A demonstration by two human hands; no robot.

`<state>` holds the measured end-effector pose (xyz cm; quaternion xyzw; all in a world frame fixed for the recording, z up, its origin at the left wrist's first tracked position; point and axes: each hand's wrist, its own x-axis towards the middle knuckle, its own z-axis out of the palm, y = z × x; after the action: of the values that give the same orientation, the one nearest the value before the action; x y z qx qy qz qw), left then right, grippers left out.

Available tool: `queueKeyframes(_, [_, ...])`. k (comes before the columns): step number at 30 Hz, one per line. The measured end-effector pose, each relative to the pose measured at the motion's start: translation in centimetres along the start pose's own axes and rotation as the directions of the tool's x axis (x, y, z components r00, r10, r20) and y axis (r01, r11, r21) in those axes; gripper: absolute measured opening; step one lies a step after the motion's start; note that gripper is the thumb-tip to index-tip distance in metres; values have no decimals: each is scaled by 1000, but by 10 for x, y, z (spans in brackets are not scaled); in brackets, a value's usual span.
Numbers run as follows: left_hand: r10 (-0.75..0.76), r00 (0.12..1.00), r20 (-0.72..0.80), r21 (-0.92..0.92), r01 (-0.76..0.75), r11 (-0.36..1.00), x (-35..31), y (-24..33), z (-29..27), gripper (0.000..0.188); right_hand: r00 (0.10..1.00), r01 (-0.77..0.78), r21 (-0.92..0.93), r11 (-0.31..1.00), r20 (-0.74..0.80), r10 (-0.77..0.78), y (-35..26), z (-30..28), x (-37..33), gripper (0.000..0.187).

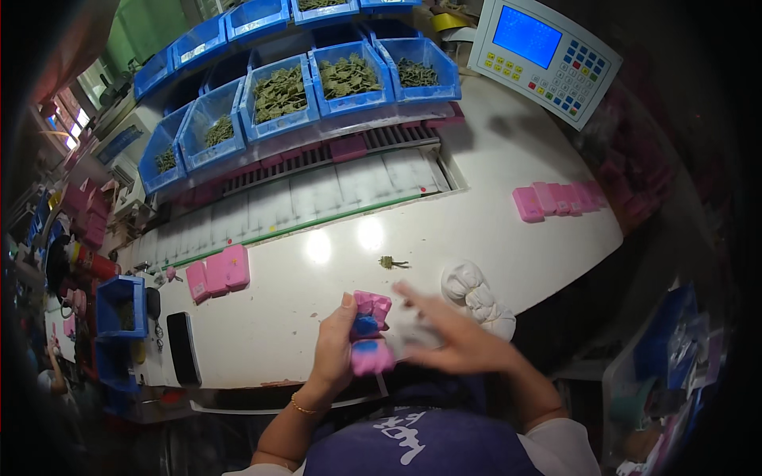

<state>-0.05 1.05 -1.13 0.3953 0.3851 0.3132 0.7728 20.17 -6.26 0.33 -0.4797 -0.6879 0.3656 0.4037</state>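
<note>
My left hand (335,341) grips a pink rubber mould (371,366) above the table's near edge. It shows two pink blocks, one above the other, with blue patches on their inner faces. My right hand (460,341) is just right of the mould, its fingers smeared by motion. A whitish blur lies between that hand and the mould, and I cannot make out what it is. Beyond the mould, a small greenish-brown piece with thin prongs (390,262) lies on the table. A knotted white cloth bundle (478,297) rests beyond my right hand.
Pink blocks stand at the left (226,272) and in a row at the right (548,201). Blue bins (279,120) of greenish pieces rise behind a lined white panel (309,206). A phone (184,349) lies far left; a keypad console (548,59) stands at the back right.
</note>
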Motion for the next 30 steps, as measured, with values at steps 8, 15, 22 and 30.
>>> queueKeyframes(8, [539,807,240,494,-580,648,-3,-19,3,45,941,-122,435,892,-233,243,9,38,-1,46])
queueKeyframes(15, [617,735,282,563,-648,514,-11,-16,-1,23,966,23,359,933,-249,72,4,35,0,27])
queueKeyframes(22, [435,895,98,437,-431,790,-7,-20,-6,17,938,-187,496,848,-165,304,14,36,4,21])
queueKeyframes(30, [605,796,26,998,-53,26,-3,-1,-40,53,873,-161,-676,719,-437,-215,61,14,42,13])
